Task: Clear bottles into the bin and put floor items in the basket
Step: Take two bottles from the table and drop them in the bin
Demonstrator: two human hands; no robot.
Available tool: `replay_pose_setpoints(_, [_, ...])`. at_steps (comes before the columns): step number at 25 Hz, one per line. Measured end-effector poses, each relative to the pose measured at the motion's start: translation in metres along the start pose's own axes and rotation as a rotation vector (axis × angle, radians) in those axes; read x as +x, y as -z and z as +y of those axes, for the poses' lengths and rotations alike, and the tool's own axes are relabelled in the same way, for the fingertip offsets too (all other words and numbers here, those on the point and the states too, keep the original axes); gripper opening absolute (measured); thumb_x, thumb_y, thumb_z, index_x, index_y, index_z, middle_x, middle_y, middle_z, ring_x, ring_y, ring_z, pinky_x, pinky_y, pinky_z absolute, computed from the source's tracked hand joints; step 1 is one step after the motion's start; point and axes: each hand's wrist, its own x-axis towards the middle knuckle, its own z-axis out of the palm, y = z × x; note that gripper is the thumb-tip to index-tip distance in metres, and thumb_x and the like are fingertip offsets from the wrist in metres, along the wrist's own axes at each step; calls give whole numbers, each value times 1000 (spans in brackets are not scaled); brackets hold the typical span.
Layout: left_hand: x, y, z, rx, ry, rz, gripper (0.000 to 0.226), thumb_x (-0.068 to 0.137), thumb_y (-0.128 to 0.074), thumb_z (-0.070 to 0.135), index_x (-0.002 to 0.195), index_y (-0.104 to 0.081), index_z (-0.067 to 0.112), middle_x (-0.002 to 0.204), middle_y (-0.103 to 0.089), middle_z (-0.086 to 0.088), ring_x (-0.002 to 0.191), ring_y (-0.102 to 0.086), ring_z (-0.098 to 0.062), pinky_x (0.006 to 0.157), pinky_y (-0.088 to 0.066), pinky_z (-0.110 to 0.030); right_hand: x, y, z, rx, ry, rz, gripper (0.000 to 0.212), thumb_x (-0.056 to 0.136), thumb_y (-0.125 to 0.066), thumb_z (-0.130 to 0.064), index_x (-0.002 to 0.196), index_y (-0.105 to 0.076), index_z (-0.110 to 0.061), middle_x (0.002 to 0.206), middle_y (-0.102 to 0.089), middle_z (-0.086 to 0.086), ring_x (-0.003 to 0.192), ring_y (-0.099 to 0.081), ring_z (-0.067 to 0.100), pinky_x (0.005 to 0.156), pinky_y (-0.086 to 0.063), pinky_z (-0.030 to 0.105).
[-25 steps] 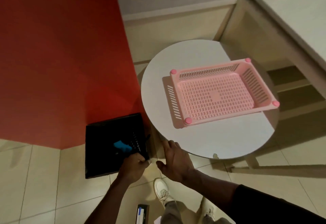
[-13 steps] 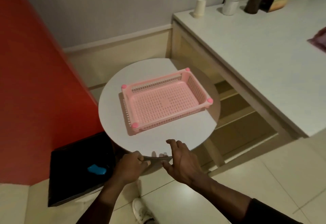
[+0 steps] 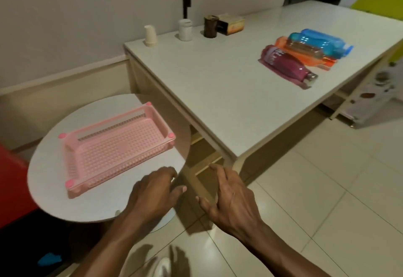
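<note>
Left hand [image 3: 152, 193] loosely curled, empty, over round table [image 3: 43, 180] edge. Right hand [image 3: 231, 198] spread, empty. Pink basket [image 3: 113, 148] on round table. Three bottles [image 3: 305, 56] lying on desk [image 3: 218, 93]. Bin [image 3: 26, 250] lower left.

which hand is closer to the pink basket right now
Left. The left hand hovers over the round table just beside the pink basket, at its near right corner; the right hand hangs farther right, past the table's edge.
</note>
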Motion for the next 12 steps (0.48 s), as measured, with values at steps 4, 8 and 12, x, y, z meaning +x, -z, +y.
replay_pose_setpoints(4, [43,37,70,-2,-161,120,38,96,-65,62,121,-65,34,117,-75,10,100,-70,-11,82,-53,-28,7,50,47,2,-123,126,87,84,-51,-76,155,-25,-34,145,-48,-5,127,-52,15,89,-55,34])
replay_pose_setpoints(8, [106,44,134,-82,-278,171,47,96,-64,65,126,-68,29,119,-75,12,98,-71,-9,85,-58,-31,40,90,97,-20,-233,256,85,83,-57,-74,153,-32,-33,143,-53,-6,122,-57,15,84,-54,33])
replay_pose_setpoints(12, [171,36,178,-123,-332,185,46,96,-63,67,121,-71,29,118,-75,15,101,-73,-10,86,-60,-36,81,129,141,-50,-299,371,82,82,-62,-73,149,-37,-33,138,-58,-6,118,-61,15,80,-56,35])
